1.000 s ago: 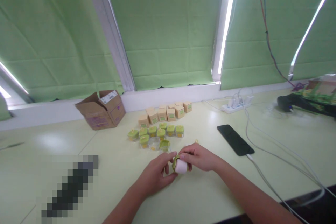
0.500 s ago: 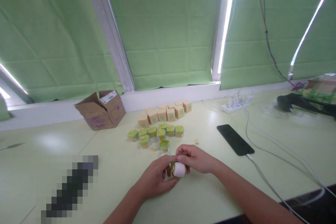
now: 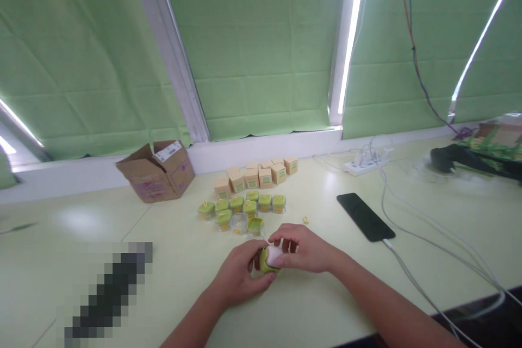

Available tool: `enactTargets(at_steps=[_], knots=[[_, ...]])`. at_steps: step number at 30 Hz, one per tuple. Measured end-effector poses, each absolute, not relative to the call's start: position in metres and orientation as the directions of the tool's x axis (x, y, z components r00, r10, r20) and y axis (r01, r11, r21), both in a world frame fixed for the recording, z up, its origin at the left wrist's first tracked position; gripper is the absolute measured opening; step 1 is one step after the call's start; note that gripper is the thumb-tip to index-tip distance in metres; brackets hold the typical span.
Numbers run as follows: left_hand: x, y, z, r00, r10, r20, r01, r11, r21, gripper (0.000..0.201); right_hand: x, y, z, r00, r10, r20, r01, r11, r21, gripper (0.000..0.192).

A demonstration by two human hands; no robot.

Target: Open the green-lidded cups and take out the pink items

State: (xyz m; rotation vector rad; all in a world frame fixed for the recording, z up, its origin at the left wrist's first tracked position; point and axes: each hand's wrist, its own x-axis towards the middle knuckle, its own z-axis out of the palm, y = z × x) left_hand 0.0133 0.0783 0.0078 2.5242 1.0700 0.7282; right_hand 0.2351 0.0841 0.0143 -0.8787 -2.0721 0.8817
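Both hands have been brought a little closer to the body's middle since the earlier picture, and the small jar has been turned so less of its white part is seen.

The left hand [image 3: 238, 277] is curled around the small round jar with the green lid and white body [image 3: 268, 258], gripping it from the left and below. The right hand [image 3: 304, 247] is closed over the jar's white end, with its fingers pinched on top. The jar is held between both hands, just above the pale yellow-green table top [image 3: 183, 261], near the front middle.

It looks as if the lid is being twisted on or off the jar; which way cannot be told. A firm hold by one hand and a steady turn by the other would be needed next.

Just behind the hands, a bunch of little clear jars with green lids [image 3: 244, 209] is set on the table; about nine can be counted, one of them seemingly without a lid. Behind those, about seven small tan cardboard boxes with green labels [image 3: 255, 174] are lined up. One tiny yellow ring [image 3: 305, 220] is lying near the right hand. Further out, one open brown cardboard carton [image 3: 157, 171], one black phone [image 3: 365, 217] on a white cable, and one white power strip [image 3: 365, 166] are seen.
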Motion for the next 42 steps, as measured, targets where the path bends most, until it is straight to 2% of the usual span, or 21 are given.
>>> enactTargets(at_steps=[5, 11, 19, 24, 30, 38, 42], knots=[[0.013, 0.08, 0.006, 0.577, 0.742, 0.341, 0.6, -0.668, 0.44, 0.036, 0.233, 0.084, 0.014, -0.525, 0.764, 0.375, 0.317, 0.585, -0.747, 0.036], [0.017, 0.08, 0.008, 0.575, 0.742, 0.345, 0.579, -0.667, 0.469, 0.03, 0.232, 0.084, 0.016, -0.53, 0.761, 0.375, 0.337, 0.595, -0.73, 0.046], [0.013, 0.081, 0.007, 0.591, 0.745, 0.31, 0.559, -0.655, 0.508, 0.047, 0.232, 0.08, 0.022, -0.54, 0.734, 0.411, 0.39, 0.651, -0.651, 0.03], [0.017, 0.078, 0.016, 0.588, 0.761, 0.274, 0.554, -0.625, 0.55, 0.035, 0.23, 0.079, 0.021, -0.58, 0.692, 0.43, 0.43, 0.708, -0.56, 0.028], [0.022, 0.077, 0.017, 0.562, 0.794, 0.233, 0.552, -0.57, 0.609, 0.033, 0.229, 0.08, 0.017, -0.597, 0.675, 0.434, 0.456, 0.73, -0.509, 0.028], [0.022, 0.081, 0.006, 0.494, 0.855, 0.158, 0.532, -0.441, 0.723, 0.028, 0.226, 0.08, 0.015, -0.626, 0.675, 0.39, 0.494, 0.731, -0.471, 0.045], [0.022, 0.082, 0.004, 0.475, 0.87, 0.134, 0.52, -0.4, 0.755, 0.028, 0.225, 0.08, 0.012, -0.631, 0.668, 0.395, 0.509, 0.741, -0.439, 0.043]])
